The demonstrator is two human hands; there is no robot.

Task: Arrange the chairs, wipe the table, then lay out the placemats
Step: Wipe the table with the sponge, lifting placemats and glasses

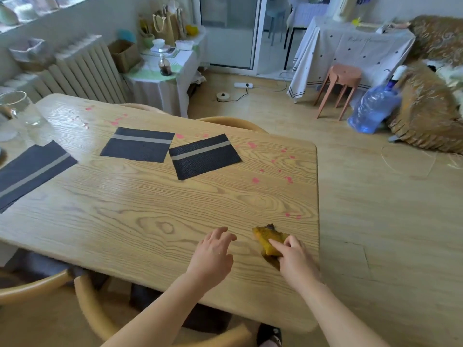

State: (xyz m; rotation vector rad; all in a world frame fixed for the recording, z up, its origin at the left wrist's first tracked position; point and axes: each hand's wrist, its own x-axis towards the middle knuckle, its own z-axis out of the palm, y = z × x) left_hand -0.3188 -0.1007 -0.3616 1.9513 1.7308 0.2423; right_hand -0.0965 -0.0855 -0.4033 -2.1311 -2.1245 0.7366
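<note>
Right hand (295,256), lower right of frame: forearm reaching in from the bottom edge, index finger stretched over the yellow cloth (269,237), the other fingers curled, gripping it against the table (150,221) near its right edge. Left hand (213,254), just left of the cloth and apart from it: palm down, fingers spread and loosely bent, holding nothing. Left mat (32,169), middle mat (137,144) and right mat (204,156) lie flat across the upper left; pink spots (255,180) sit right of them.
</note>
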